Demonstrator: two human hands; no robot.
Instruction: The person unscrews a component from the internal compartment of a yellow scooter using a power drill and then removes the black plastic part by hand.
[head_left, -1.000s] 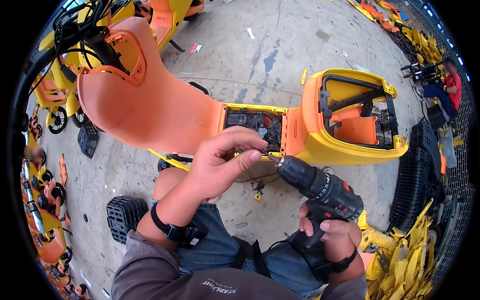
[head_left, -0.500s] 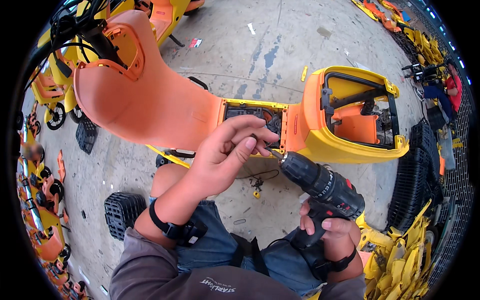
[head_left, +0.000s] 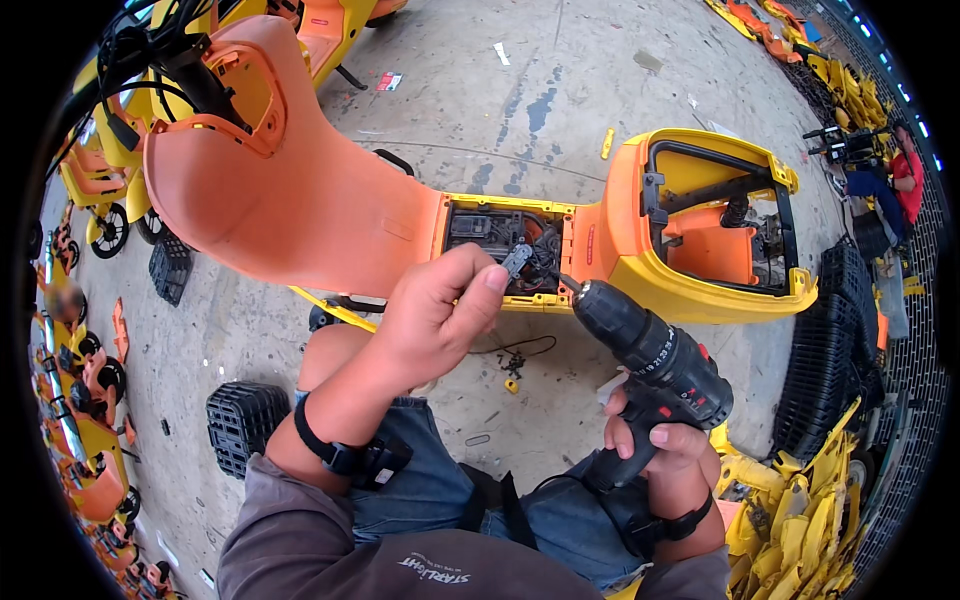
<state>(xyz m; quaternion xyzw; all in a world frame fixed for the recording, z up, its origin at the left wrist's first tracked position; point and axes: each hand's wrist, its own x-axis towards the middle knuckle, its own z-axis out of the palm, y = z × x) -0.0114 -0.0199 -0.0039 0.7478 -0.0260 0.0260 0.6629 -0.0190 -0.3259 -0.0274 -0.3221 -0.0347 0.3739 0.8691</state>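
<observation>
My right hand (head_left: pixel 655 440) grips a black cordless drill (head_left: pixel 660 365) by its handle, and the drill points up and left with a short bit at its chuck. My left hand (head_left: pixel 435 315) is closed, thumb pressed against curled fingers; whatever is in them is hidden. Just past its thumb tip shows a small grey part (head_left: pixel 517 260); I cannot tell whether the hand touches it. Both hands are at the near side of an orange and yellow scooter body (head_left: pixel 330 220). Its open middle compartment (head_left: pixel 480 228) shows black parts and wires. The bit is close to the compartment's right end, apart from my left hand.
Beneath the scooter lie a dark cord and small bits (head_left: pixel 512 365). A black crate (head_left: pixel 245 425) stands left of my legs. Stacked black crates (head_left: pixel 825 350) and yellow panels (head_left: pixel 800 510) are at right. A person in red (head_left: pixel 908 185) is at the far right.
My left hand has drawn back from the drill bit and curled its fingers. The drill has shifted slightly right, and its bit no longer meets the left fingers.
</observation>
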